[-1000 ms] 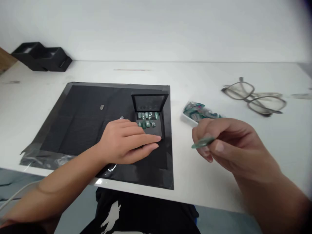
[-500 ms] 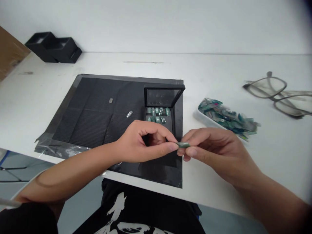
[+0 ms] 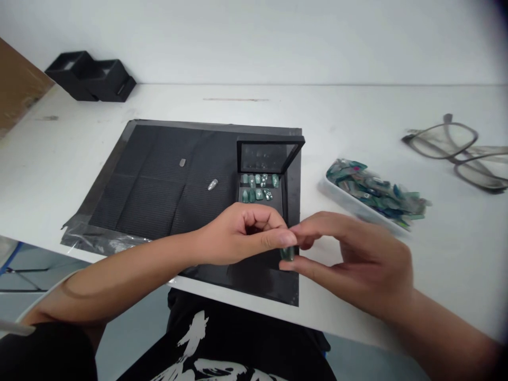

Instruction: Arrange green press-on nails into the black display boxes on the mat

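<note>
The left grip (image 3: 242, 233) and right grip (image 3: 357, 259) are touching fingertip to fingertip, both pinching one green nail (image 3: 287, 254) over the black mat's (image 3: 151, 196) near edge, before the open box (image 3: 270, 156) on the white surface (image 3: 436, 238).

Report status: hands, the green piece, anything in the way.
Both grips shut: left hand and right hand pinch the green piece between fingertips. Held over black mat, just in front of open case. Nothing in the way.
</note>
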`<control>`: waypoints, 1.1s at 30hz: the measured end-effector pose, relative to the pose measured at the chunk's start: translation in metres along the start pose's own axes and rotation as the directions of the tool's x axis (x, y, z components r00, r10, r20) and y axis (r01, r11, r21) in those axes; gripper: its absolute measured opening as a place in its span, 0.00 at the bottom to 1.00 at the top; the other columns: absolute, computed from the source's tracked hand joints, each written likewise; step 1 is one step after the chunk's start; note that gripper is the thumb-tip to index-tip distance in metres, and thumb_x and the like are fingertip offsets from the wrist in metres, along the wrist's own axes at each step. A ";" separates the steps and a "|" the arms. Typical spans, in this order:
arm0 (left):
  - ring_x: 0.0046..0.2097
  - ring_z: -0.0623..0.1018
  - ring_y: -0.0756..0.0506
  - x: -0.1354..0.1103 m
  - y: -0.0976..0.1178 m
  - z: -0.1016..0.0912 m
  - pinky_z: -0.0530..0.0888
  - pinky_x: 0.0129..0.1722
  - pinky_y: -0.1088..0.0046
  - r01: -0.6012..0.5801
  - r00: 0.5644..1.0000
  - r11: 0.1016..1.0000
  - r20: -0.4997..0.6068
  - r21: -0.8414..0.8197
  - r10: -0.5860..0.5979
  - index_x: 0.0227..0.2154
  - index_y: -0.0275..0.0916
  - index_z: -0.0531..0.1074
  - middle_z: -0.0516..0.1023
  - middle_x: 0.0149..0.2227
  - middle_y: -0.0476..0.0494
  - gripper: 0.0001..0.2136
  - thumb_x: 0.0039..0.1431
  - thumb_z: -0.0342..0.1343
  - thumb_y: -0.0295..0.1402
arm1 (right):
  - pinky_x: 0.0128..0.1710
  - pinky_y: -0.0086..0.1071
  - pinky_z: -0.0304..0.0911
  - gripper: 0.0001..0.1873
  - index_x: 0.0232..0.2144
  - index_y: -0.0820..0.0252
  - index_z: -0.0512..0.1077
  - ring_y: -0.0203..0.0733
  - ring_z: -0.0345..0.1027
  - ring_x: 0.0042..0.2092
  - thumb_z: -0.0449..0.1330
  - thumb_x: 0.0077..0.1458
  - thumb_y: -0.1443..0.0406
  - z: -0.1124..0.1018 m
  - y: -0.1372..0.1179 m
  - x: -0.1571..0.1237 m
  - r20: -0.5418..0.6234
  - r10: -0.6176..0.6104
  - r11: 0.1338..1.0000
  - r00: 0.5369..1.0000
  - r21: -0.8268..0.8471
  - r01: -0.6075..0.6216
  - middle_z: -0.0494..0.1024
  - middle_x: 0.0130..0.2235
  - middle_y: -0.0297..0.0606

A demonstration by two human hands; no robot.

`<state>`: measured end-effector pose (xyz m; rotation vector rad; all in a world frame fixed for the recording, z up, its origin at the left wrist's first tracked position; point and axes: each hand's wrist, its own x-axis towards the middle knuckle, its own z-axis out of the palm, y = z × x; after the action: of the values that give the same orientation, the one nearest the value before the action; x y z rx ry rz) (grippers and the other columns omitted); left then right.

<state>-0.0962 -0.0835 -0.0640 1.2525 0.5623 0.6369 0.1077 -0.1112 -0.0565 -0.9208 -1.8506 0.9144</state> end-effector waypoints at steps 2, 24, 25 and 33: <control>0.27 0.67 0.56 0.000 -0.001 -0.001 0.65 0.27 0.79 0.041 0.999 0.998 -0.030 0.052 -0.039 0.26 0.34 0.72 0.69 0.23 0.52 0.12 0.62 0.61 0.36 | 0.27 0.35 0.69 0.18 0.39 0.46 0.78 0.39 0.72 0.29 0.73 0.46 0.69 -0.001 0.000 -0.001 -0.015 -0.035 0.996 0.999 -0.080 0.034 0.82 0.31 0.31; 0.19 0.65 0.55 -0.005 0.008 -0.004 0.66 0.23 0.77 0.136 0.983 0.977 -0.148 0.167 -0.111 0.34 0.35 0.79 0.67 0.14 0.53 0.31 0.69 0.40 0.56 | 0.27 0.37 0.66 0.14 0.44 0.43 0.76 0.40 0.68 0.27 0.69 0.55 0.62 -0.003 0.007 0.002 -0.043 -0.081 0.962 0.996 -0.265 0.067 0.76 0.27 0.31; 0.18 0.65 0.54 -0.006 0.010 -0.006 0.67 0.23 0.75 0.107 0.979 0.970 -0.195 0.219 -0.064 0.32 0.36 0.79 0.66 0.14 0.52 0.32 0.69 0.38 0.56 | 0.28 0.37 0.66 0.13 0.44 0.43 0.76 0.40 0.67 0.27 0.69 0.55 0.62 -0.003 0.009 0.002 -0.074 -0.061 0.955 0.995 -0.293 0.037 0.75 0.27 0.31; 0.25 0.65 0.53 -0.004 0.017 -0.032 0.65 0.26 0.72 -0.263 0.634 0.682 -0.410 0.683 0.655 0.25 0.39 0.70 0.66 0.23 0.50 0.24 0.71 0.44 0.49 | 0.27 0.35 0.62 0.15 0.45 0.55 0.77 0.39 0.66 0.27 0.62 0.61 0.54 0.003 0.034 0.017 -0.052 0.095 0.792 0.994 -0.601 -0.107 0.76 0.29 0.36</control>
<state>-0.1232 -0.0616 -0.0545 1.7923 1.0464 1.4824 0.1063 -0.0821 -0.0806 -1.4185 -2.1342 0.3503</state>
